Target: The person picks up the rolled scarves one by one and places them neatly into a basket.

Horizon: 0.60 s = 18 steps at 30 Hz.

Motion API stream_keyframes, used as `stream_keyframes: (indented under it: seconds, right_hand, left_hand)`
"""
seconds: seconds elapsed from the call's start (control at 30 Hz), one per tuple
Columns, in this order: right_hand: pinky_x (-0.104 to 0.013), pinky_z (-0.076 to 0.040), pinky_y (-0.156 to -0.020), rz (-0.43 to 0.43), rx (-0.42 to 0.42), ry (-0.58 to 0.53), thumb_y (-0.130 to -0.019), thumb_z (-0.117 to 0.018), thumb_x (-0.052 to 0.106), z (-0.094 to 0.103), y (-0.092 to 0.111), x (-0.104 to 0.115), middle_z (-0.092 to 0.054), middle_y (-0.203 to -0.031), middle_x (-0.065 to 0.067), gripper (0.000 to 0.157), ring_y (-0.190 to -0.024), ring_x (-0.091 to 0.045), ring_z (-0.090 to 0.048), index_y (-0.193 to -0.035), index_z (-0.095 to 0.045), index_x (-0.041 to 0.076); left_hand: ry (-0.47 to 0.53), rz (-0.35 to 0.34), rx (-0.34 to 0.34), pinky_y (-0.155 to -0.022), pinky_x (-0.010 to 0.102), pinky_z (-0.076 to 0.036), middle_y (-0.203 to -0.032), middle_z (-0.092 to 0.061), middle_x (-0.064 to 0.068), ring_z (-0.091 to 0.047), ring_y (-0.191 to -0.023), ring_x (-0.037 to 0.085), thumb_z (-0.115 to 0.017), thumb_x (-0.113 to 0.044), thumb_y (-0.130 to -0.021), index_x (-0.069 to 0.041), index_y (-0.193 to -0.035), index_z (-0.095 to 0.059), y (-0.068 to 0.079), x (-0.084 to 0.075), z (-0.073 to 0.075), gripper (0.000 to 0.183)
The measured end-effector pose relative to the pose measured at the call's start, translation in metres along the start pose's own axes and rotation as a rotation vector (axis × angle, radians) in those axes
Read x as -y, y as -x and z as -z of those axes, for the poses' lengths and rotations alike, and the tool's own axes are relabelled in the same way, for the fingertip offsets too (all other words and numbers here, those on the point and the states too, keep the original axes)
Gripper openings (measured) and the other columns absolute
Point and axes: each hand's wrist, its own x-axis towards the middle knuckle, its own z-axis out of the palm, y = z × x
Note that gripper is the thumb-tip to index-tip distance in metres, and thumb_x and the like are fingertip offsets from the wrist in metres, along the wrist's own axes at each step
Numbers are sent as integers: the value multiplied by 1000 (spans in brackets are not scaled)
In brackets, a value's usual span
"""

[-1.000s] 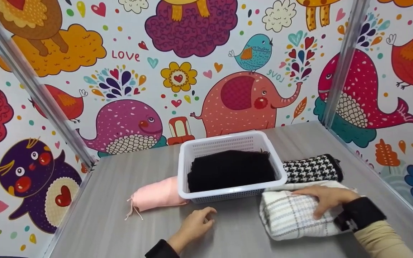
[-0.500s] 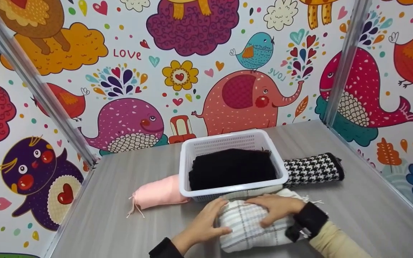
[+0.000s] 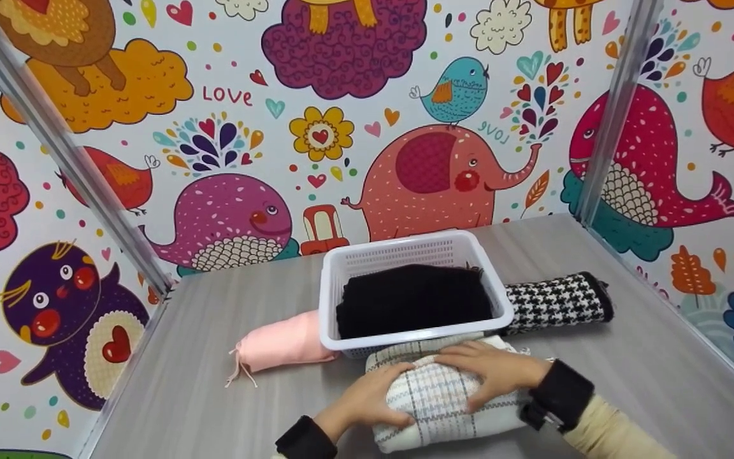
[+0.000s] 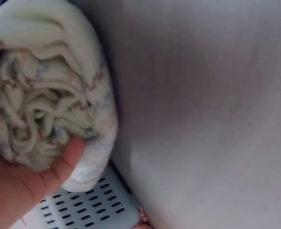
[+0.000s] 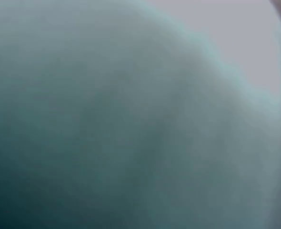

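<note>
In the head view, a white plaid scarf [image 3: 434, 398], rolled into a thick bundle with some fringe at its right end, lies in front of the basket. My left hand [image 3: 373, 398] grips its left end, thumb at the front and fingers over the top. From above, my right hand [image 3: 494, 373] holds the roll with spread fingers and the thumb down its near side. The left wrist view shows the spiral end of the scarf [image 4: 50, 90] with the left thumb pressed against it. Blurred pale green-grey fabric fills the right wrist view.
A white plastic basket [image 3: 415, 336] holding folded black cloth [image 3: 415, 303] stands behind the scarf. To its left lies a pink rolled cloth [image 3: 284, 344] with strings; to its right, a black-and-white houndstooth roll [image 3: 558, 299]. Patterned walls [image 3: 239, 140] enclose the grey table [image 3: 195, 338].
The right hand has brought the scarf leftward, in front of the basket. The left hand, which was apart from it, now grips its left end. Over the last half second the roll turns slightly.
</note>
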Motion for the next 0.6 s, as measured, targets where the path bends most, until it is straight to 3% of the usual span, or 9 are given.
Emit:
stream_keyframes:
  seconds: [0.13,0.23,0.33,0.4,0.47,0.53,0.6]
  right_hand:
    - [-65,-15,-101,-49,50,-9,-57,-79,37,14,22,-22,-26,-146,-17,101,-131,-45,-22,-143,-29,20]
    - [-60,-24,-100,-48,26,-154,-60,-79,30,16,32,-42,-29,-143,-22,99,-126,-42,-31,-143,-29,13]
    - [-42,-38,-93,-24,-27,-380,-68,-76,25,11,35,-61,-44,-130,-21,86,-113,-29,-47,-139,-33,5]
    - [-33,-40,-85,-50,-54,-489,-73,-73,25,6,34,-70,-51,-120,-14,79,-102,-20,-50,-138,-35,4]
    - [-31,-39,-84,-94,-68,-601,-75,-71,24,3,33,-76,-52,-116,-11,75,-100,-18,-51,-138,-34,3]
    - [-34,-38,-87,-130,-75,-680,-78,-69,25,0,31,-81,-52,-119,-12,74,-103,-19,-50,-138,-33,2]
    - [-36,-35,-91,-155,-71,-741,-80,-67,26,-2,29,-84,-49,-124,-14,74,-109,-22,-47,-139,-30,1]
  left_hand:
    - [155,68,15,-84,28,-44,-113,-59,-4,-55,-95,9,-72,-40,-60,-21,-129,-48,-10,8,3,75]
    - [276,133,13,-84,28,-43,-108,-60,-2,-54,-92,10,-72,-36,-62,-16,-125,-51,-15,16,4,69]
    - [465,187,33,-87,31,-44,-108,-60,4,-55,-94,14,-72,-32,-67,-7,-125,-51,-16,21,3,67]
    - [585,227,32,-88,32,-43,-110,-60,7,-55,-97,15,-70,-33,-71,-2,-125,-50,-14,23,1,66]
    - [666,259,12,-88,34,-44,-109,-60,11,-56,-96,18,-67,-35,-76,2,-125,-49,-12,25,0,64]
    - [622,304,-51,-88,37,-45,-109,-61,14,-57,-97,21,-62,-42,-80,3,-122,-52,-9,25,0,62]
    - [497,362,-130,-87,43,-44,-110,-60,21,-57,-99,30,-59,-49,-81,4,-119,-54,-6,25,0,65]
